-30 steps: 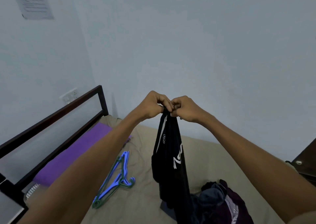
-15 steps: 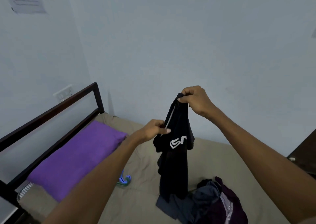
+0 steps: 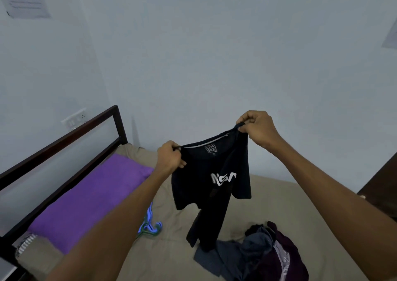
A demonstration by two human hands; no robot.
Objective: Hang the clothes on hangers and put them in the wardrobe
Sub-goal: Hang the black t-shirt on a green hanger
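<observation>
Below and left of my left hand (image 3: 170, 158): purple pillow (image 3: 86, 197) against the bed frame (image 3: 62, 143); hangers (image 3: 150, 227) lie on the bed (image 3: 171, 259) under my left forearm. Left fingers are curled, pinching the shirt (image 3: 212, 184) at one shoulder. Shirt hangs between both hands, above the bed. Right hand (image 3: 256, 128), higher, pinches the other shoulder. Clothes pile (image 3: 268, 252) lies below it.
</observation>
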